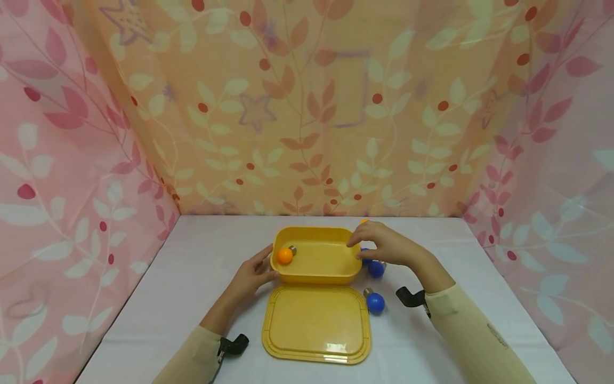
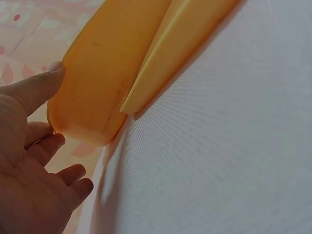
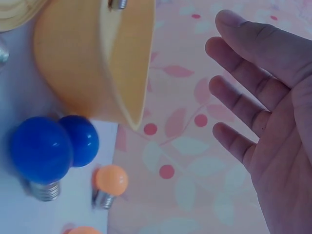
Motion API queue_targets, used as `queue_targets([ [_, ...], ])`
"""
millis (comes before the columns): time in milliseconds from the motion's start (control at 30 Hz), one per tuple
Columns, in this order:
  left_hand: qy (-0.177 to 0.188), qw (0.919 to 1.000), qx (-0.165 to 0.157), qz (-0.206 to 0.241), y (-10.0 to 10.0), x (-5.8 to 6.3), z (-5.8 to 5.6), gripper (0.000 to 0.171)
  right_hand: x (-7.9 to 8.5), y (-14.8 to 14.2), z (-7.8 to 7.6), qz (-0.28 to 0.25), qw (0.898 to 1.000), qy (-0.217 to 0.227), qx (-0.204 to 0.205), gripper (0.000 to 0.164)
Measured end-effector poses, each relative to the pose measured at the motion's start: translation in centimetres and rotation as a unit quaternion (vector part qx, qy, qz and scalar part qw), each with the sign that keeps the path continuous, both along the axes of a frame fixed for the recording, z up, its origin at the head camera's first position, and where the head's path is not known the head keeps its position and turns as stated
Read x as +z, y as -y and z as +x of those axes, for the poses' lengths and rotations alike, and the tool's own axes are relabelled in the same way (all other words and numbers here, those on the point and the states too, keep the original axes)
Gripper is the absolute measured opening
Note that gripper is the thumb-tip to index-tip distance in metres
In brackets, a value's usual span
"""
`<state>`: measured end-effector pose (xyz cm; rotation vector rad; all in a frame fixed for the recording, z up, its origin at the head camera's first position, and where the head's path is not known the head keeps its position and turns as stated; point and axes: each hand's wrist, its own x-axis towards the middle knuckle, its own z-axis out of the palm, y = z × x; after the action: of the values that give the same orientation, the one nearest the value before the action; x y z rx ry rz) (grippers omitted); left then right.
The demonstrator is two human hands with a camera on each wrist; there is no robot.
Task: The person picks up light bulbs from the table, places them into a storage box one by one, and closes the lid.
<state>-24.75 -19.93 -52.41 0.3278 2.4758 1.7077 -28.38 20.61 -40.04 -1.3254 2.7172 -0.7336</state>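
A yellow plastic box (image 1: 316,279) stands uncovered on the white table, with an orange light bulb (image 1: 285,256) lying inside at its left end. My left hand (image 1: 249,274) holds the box's left end, thumb and fingers at its corners. Over the right rim hovers my right hand (image 1: 387,245), fingers spread apart and holding nothing. Just beneath it, two blue light bulbs (image 3: 41,150) lie beside the box, partly hidden in the head view. The right wrist view also has an orange bulb (image 3: 112,180) near them and part of another orange bulb (image 3: 84,230).
The yellow lid (image 1: 316,325) lies flat in front of the box. Another blue bulb (image 1: 376,303) rests at the lid's right edge. Patterned cloth (image 1: 307,106) walls the table at the back and both sides.
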Motion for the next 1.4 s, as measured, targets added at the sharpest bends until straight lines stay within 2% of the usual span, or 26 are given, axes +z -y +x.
queue_targets([
  [333,-0.005,1.0,0.003,-0.004,-0.1,0.3,0.1,0.083,-1.6,-2.3,1.5,-0.028,0.999,0.03,-0.019,0.029],
  [633,-0.012,0.9999,-0.005,-0.006,0.0,-0.4,0.1,0.085,-5.0,-4.8,3.7,-0.034,0.998,0.032,-0.043,0.029],
  [767,-0.009,0.9999,0.001,-0.01,-0.1,-0.3,0.1,0.083,-6.1,-5.5,4.7,-0.035,0.996,0.03,-0.07,0.032],
  [933,-0.008,0.9999,0.005,-0.008,-0.1,-0.1,0.2,0.082,-7.2,-5.9,6.0,-0.029,0.991,0.052,-0.12,0.032],
  [1200,-0.01,0.9999,0.001,-0.003,0.0,-0.2,0.1,0.082,-9.2,-6.0,7.7,-0.036,0.978,0.095,-0.183,0.047],
  [1400,-0.014,0.9999,0.003,-0.005,0.0,-0.3,0.2,0.081,-10.4,-5.9,8.3,-0.049,0.967,0.129,-0.213,0.052],
])
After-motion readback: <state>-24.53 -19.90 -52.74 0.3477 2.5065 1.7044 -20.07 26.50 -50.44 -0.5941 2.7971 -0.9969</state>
